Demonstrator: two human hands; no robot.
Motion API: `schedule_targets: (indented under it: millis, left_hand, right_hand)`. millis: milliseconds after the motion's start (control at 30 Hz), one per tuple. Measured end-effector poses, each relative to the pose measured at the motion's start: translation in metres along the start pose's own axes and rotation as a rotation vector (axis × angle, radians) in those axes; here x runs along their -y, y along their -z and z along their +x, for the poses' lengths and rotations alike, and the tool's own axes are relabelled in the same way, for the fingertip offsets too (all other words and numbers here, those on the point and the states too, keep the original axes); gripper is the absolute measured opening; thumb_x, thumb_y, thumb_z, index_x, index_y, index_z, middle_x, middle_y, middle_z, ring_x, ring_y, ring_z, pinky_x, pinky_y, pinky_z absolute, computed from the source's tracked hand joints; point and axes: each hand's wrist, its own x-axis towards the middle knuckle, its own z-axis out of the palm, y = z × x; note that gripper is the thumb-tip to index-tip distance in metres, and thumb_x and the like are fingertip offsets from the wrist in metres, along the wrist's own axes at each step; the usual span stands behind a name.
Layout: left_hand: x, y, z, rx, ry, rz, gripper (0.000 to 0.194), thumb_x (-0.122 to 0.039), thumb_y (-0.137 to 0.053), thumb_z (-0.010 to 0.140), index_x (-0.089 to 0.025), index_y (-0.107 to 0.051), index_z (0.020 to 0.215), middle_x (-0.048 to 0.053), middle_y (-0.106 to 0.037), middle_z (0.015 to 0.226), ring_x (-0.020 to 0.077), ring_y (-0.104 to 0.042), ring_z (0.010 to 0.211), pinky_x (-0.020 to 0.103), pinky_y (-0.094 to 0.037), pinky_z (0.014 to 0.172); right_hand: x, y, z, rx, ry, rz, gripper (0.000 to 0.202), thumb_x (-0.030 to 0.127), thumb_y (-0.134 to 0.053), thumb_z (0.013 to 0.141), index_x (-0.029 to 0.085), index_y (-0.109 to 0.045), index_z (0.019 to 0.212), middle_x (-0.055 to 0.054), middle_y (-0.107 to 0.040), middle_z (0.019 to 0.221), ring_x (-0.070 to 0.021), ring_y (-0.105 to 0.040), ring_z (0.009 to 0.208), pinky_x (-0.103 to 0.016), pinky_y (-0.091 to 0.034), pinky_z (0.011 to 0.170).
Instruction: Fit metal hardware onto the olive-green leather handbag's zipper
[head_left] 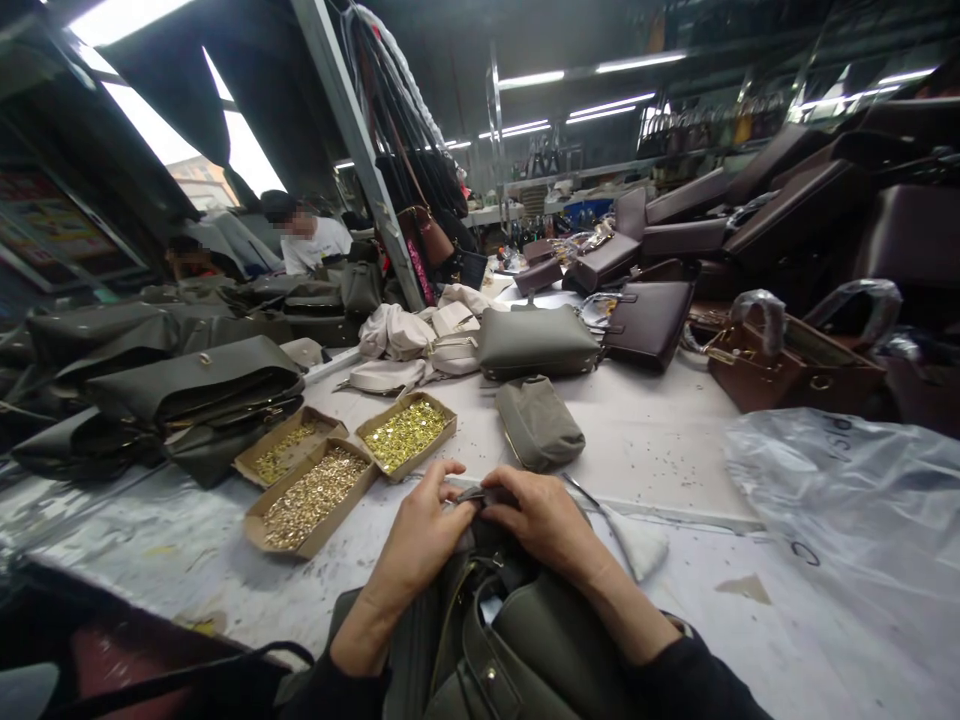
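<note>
A dark olive-green handbag (pixel 555 630) stands upright in front of me, its zip and a strap with a metal stud facing up. At its far upper edge my left hand (pixel 431 510) pinches a small grey-green strip of the bag between thumb and fingers. Right beside it, my right hand (pixel 536 510) grips the same strip, fingertips close to those of the left. What exactly lies between the fingertips is partly hidden. Just beyond the hands rests a small olive pouch (pixel 540 425). Left of them are cardboard boxes of small gold-coloured metal pieces (pixel 311 500).
Another box of brighter gold pieces (pixel 405 435) sits farther back. Dark green bags (pixel 195 380) are piled at left, beige bags (pixel 409 345) and a grey-green bag (pixel 536 340) behind. Brown handbags (pixel 795 350) and clear plastic (pixel 847 520) occupy the right. A person (pixel 315 240) is at back left.
</note>
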Motion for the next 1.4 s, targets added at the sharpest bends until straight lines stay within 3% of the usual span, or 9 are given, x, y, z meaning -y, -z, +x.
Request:
schedule_targets:
  millis: [133,267,467,567,767,933,1133,1400]
  left_hand:
    - [0.001,-0.002,0.008,0.079,0.056,-0.108,0.043,-0.032,-0.062,0.077,-0.017,-0.053,0.116,0.002,-0.069,0.082,0.0197,-0.062,0.075,0.03,-0.044,0.07]
    - [0.009,-0.006,0.015,0.144,0.091,-0.232,0.048,-0.037,-0.064,0.073,-0.015,-0.051,0.114,0.003,-0.069,0.081,0.0183,-0.06,0.071,0.028,-0.041,0.064]
    - [0.018,-0.009,0.018,0.201,0.132,-0.361,0.05,-0.038,-0.068,0.07,-0.015,-0.051,0.111,0.001,-0.067,0.076,0.0142,-0.055,0.068,0.025,-0.037,0.062]
    - [0.019,-0.009,0.018,0.204,0.147,-0.401,0.049,-0.039,-0.069,0.07,-0.015,-0.051,0.109,0.0,-0.066,0.074,0.0138,-0.054,0.068,0.025,-0.038,0.064]
    - [0.024,-0.01,0.02,0.184,0.147,-0.382,0.048,-0.04,-0.068,0.071,-0.015,-0.051,0.108,0.004,-0.069,0.08,0.0169,-0.059,0.073,0.027,-0.04,0.067]
    - [0.029,-0.013,0.017,0.162,0.09,-0.289,0.04,-0.038,-0.063,0.077,-0.016,-0.052,0.109,0.006,-0.071,0.086,0.0201,-0.062,0.077,0.03,-0.043,0.068]
    - [0.024,-0.013,0.012,0.121,-0.019,-0.176,0.029,-0.033,-0.058,0.083,-0.018,-0.054,0.108,0.007,-0.071,0.099,0.0238,-0.066,0.097,0.035,-0.046,0.088]
    - [0.019,-0.011,0.016,0.153,0.091,-0.217,0.04,-0.042,-0.062,0.076,-0.017,-0.052,0.106,0.002,-0.068,0.08,0.0175,-0.058,0.071,0.028,-0.04,0.066]
  right_hand:
    - [-0.016,-0.007,0.0,0.017,0.048,0.102,0.028,0.013,-0.068,0.088,0.023,-0.068,0.115,-0.002,-0.076,0.102,-0.0176,-0.07,0.092,-0.025,-0.048,0.08]
    - [-0.026,-0.016,0.0,-0.044,0.089,0.148,0.028,0.013,-0.067,0.087,0.021,-0.071,0.113,-0.004,-0.076,0.1,-0.0185,-0.07,0.088,-0.026,-0.049,0.079]
    - [-0.033,-0.021,0.004,-0.01,-0.078,0.31,0.021,0.023,-0.067,0.089,0.021,-0.076,0.108,0.0,-0.077,0.084,-0.0165,-0.068,0.072,-0.025,-0.049,0.067]
    - [-0.037,-0.022,0.004,-0.023,-0.068,0.305,0.024,0.025,-0.069,0.089,0.02,-0.075,0.111,-0.001,-0.078,0.09,-0.0176,-0.07,0.077,-0.026,-0.051,0.072]
    - [-0.036,-0.019,0.002,0.004,0.016,0.249,0.03,0.016,-0.073,0.084,0.023,-0.073,0.113,-0.001,-0.078,0.098,-0.0171,-0.071,0.085,-0.024,-0.051,0.079]
    - [-0.028,-0.027,0.0,-0.091,0.062,0.038,0.029,0.012,-0.067,0.082,0.017,-0.07,0.11,-0.006,-0.077,0.094,-0.022,-0.073,0.084,-0.027,-0.051,0.074]
    - [-0.023,-0.034,0.0,-0.109,0.083,-0.064,0.03,0.008,-0.06,0.079,0.017,-0.069,0.106,-0.008,-0.077,0.092,-0.0241,-0.075,0.081,-0.028,-0.052,0.071]
    - [-0.027,-0.018,-0.001,-0.013,0.092,0.032,0.029,0.012,-0.069,0.086,0.022,-0.069,0.113,-0.004,-0.078,0.098,-0.02,-0.074,0.087,-0.024,-0.051,0.075]
